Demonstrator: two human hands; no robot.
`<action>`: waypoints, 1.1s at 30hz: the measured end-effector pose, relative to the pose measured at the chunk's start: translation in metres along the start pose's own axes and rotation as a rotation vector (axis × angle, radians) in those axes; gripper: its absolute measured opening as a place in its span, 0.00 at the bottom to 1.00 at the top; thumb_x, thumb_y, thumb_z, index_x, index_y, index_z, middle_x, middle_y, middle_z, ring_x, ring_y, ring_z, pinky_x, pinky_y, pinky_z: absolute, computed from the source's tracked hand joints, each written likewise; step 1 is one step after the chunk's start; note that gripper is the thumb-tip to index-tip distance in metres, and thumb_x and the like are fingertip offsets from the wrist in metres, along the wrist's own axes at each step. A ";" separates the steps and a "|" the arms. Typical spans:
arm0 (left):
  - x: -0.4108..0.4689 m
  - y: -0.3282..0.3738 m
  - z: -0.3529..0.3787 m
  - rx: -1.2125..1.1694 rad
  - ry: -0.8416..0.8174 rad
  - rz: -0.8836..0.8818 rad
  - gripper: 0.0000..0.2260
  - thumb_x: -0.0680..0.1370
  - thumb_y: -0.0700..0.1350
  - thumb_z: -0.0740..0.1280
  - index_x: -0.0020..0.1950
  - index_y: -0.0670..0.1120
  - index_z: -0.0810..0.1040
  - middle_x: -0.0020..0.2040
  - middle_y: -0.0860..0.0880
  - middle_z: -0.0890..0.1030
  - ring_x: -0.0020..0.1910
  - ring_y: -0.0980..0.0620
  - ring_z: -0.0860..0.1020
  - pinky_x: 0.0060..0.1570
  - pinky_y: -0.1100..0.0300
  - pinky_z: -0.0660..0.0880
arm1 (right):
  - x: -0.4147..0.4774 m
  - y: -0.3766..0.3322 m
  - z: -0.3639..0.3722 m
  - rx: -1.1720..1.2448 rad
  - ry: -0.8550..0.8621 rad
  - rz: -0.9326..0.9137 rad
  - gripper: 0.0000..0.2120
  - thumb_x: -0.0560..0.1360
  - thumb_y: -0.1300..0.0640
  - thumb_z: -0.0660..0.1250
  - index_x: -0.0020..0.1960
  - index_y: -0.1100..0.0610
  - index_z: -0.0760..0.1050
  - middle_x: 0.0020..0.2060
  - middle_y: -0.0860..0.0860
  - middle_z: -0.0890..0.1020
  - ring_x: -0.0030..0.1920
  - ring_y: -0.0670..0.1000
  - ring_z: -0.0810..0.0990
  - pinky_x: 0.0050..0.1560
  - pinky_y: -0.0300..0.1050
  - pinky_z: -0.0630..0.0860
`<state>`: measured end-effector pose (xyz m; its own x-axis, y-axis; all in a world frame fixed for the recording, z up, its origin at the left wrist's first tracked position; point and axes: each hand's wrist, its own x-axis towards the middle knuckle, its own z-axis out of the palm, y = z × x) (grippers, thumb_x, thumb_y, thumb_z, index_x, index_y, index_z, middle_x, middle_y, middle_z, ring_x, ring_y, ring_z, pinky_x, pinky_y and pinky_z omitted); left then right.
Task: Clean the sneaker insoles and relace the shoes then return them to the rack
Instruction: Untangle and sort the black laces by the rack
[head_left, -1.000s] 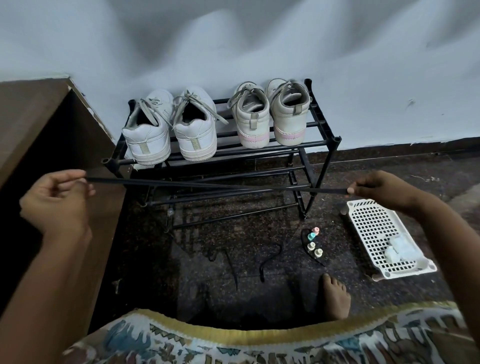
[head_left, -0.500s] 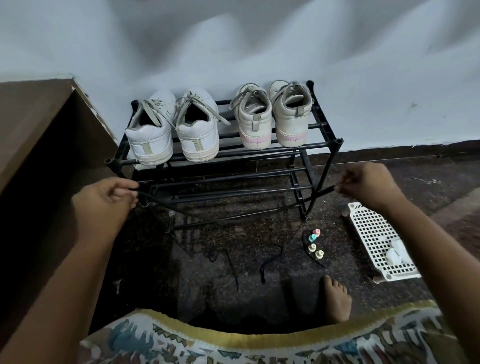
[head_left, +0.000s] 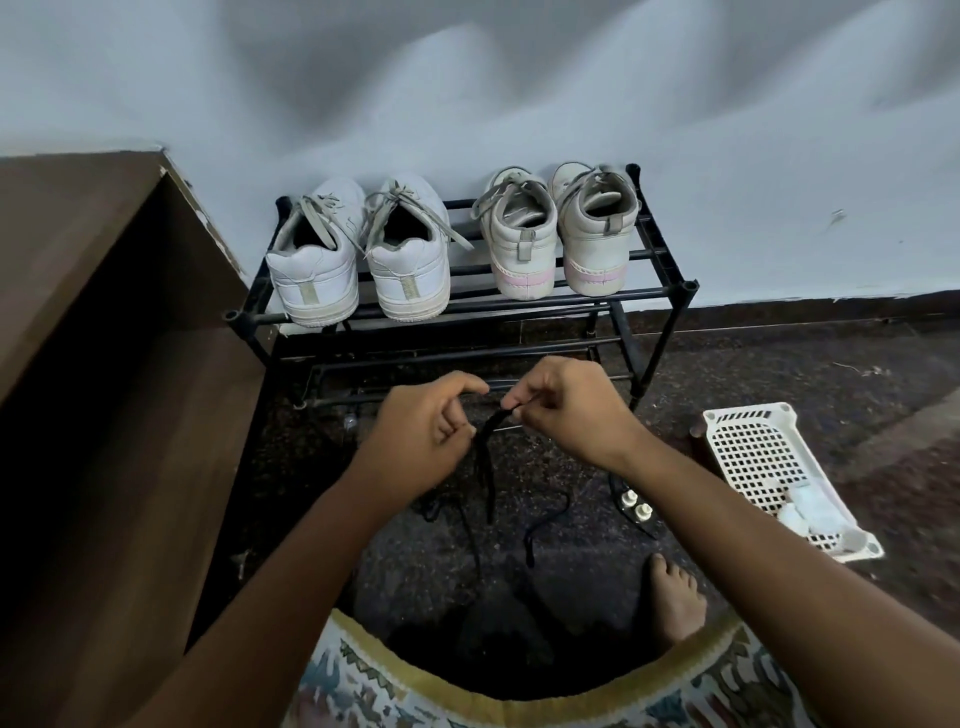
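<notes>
Both hands meet just in front of the shoe rack (head_left: 666, 336), level with its lowest bars. The right hand (head_left: 566, 410) pinches the bunched top of a black lace (head_left: 485, 460) between thumb and fingers. The left hand (head_left: 423, 431) grips the same lace with curled fingers. The rest hangs to the floor (head_left: 779, 364). White sneakers (head_left: 317, 275) and a pink-striped pair (head_left: 597, 249) sit on the rack's top shelf. A white basket (head_left: 743, 414) lies right of the rack.

You get dim, bluish light; wavy soft shadows cross the wall (head_left: 519, 78). The floor (head_left: 779, 374) and the cabinet (head_left: 130, 467) side go near black. Your frame bends at the edges, and detail looks slightly soft.
</notes>
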<state>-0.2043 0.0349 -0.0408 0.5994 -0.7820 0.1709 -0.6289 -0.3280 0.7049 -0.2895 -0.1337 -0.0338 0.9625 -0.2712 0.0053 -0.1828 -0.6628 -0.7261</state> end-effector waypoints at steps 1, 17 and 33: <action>0.000 0.002 0.001 -0.013 -0.008 0.014 0.17 0.71 0.33 0.69 0.59 0.44 0.77 0.33 0.49 0.78 0.33 0.52 0.76 0.34 0.66 0.73 | 0.001 -0.002 0.003 0.053 -0.008 0.008 0.08 0.70 0.69 0.69 0.45 0.60 0.83 0.38 0.49 0.80 0.37 0.46 0.79 0.43 0.40 0.77; 0.003 0.003 0.003 -0.002 0.028 -0.023 0.06 0.72 0.33 0.70 0.42 0.44 0.80 0.33 0.49 0.79 0.31 0.52 0.78 0.34 0.59 0.76 | 0.001 -0.009 0.016 0.538 -0.039 0.171 0.17 0.69 0.65 0.74 0.48 0.55 0.67 0.35 0.56 0.82 0.34 0.50 0.74 0.34 0.43 0.69; 0.009 -0.008 -0.034 -0.492 0.267 -0.188 0.09 0.75 0.30 0.66 0.42 0.44 0.75 0.34 0.46 0.77 0.33 0.57 0.78 0.36 0.66 0.76 | -0.002 0.001 0.010 0.627 -0.358 0.025 0.14 0.83 0.61 0.49 0.41 0.60 0.67 0.28 0.51 0.65 0.32 0.47 0.68 0.41 0.37 0.72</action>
<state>-0.1767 0.0485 -0.0211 0.8224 -0.5529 0.1342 -0.2344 -0.1143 0.9654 -0.2894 -0.1273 -0.0412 0.9858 0.0352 -0.1644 -0.1599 -0.1049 -0.9815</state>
